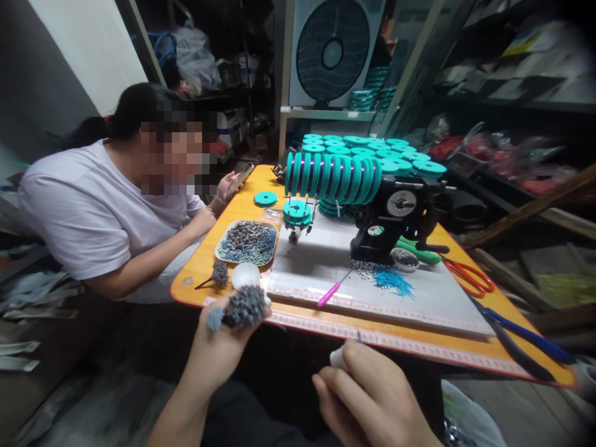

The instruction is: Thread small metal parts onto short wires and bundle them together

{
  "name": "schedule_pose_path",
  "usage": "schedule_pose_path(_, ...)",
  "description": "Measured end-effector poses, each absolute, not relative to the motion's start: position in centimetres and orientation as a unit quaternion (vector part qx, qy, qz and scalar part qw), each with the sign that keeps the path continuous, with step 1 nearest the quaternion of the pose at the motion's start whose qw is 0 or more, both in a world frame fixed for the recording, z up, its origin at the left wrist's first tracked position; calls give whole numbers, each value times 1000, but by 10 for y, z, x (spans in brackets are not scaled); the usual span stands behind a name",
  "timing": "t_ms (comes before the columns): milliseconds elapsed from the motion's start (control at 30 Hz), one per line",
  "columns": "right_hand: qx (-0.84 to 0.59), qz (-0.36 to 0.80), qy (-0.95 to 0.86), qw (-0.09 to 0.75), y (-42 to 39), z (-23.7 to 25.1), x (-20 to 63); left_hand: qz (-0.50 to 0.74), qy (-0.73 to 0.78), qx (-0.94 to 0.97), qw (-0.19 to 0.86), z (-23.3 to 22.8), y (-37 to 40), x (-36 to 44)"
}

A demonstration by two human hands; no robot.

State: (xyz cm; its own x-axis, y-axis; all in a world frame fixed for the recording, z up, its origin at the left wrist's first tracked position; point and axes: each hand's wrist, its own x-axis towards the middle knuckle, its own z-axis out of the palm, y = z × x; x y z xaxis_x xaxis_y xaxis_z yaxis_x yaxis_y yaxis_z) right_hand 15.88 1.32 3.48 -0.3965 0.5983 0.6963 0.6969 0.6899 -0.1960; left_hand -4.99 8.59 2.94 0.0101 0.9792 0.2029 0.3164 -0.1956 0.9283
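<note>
My left hand [218,347] is closed round a bundle of small dark-grey pieces [246,305], with a light-blue tuft [215,318] showing at its left end. It is over the near left edge of the orange table [195,287]. My right hand [372,391] is closed in a pinch just off the table's front edge, a white cover on one finger. A tiny blue tip shows above its knuckle; what the fingers hold is mostly hidden. Beyond my left hand are a white round cup [246,275], a dark-grey bristly bundle [220,273] and a tray [216,253] of small grey and blue pieces.
A black winding machine [372,242] carries a row of teal spools [333,178], with more spools behind. A pink-handled needle tool [329,294], blue strands [393,281], orange-handled scissors [470,277] and blue-handled pliers [531,338] lie rightward. A person [93,205] sits left, holding a phone [242,176].
</note>
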Motion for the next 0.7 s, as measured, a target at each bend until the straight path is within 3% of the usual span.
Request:
schedule_pose_path(367,-440,-28,-781,443,17,27,167,300,464,780,294,33,147,1)
schedule_pose_path(700,-428,-2,-792,435,21,16,163,315,538,748,230,56,151,-50)
